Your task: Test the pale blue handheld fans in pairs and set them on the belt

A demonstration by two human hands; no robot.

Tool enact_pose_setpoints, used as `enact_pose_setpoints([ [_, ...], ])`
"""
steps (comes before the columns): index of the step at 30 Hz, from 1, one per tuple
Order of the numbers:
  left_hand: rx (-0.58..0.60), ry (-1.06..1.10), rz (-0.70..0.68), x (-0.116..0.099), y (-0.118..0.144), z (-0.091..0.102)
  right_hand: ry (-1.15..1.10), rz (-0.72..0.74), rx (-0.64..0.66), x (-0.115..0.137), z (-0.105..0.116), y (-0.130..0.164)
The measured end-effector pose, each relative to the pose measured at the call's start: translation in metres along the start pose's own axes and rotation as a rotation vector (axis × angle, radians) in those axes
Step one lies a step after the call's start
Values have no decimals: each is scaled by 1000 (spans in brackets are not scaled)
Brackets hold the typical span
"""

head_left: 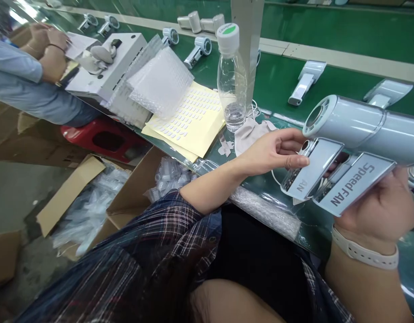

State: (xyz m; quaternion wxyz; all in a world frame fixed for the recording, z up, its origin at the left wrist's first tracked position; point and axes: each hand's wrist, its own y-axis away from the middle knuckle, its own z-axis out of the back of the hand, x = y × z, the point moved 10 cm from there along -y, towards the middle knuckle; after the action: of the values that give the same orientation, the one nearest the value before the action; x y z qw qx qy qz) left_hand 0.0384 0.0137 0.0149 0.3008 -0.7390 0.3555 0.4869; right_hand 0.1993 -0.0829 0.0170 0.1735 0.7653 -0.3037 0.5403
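Observation:
Two light-blue handheld fans are up in front of me at the right, close together with their barrels almost in line. My left hand (284, 150) is closed on the handle of the left handheld fan (345, 119), thumb on the near side and fingers behind. "AN" shows on that handle. My right hand (385, 208), with a pale band on its wrist, grips the right handheld fan (404, 134) from below. Its handle reads "Speed FAN". The right fan's far end is cut off by the frame edge. A grey cloth (252, 134) lies beside my left wrist.
A clear bottle (231, 85) stands by a post (250, 40). Sticker sheets (200, 128) and bubble bags (163, 83) lie left of it. More fans (306, 83) lie on the green belt (345, 36). Below is a carton (129, 193) of plastic wrapping. A co-worker's hands (52, 40) are at far left.

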Motion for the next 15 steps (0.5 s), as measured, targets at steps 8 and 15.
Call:
enact_pose_setpoints([
  [8,-52,-378,-242,-15,2,8,279,279,219,24,-13,11],
  [15,-107,-1033,-553,-42,15,-14,370,566,465,50,-32,36],
])
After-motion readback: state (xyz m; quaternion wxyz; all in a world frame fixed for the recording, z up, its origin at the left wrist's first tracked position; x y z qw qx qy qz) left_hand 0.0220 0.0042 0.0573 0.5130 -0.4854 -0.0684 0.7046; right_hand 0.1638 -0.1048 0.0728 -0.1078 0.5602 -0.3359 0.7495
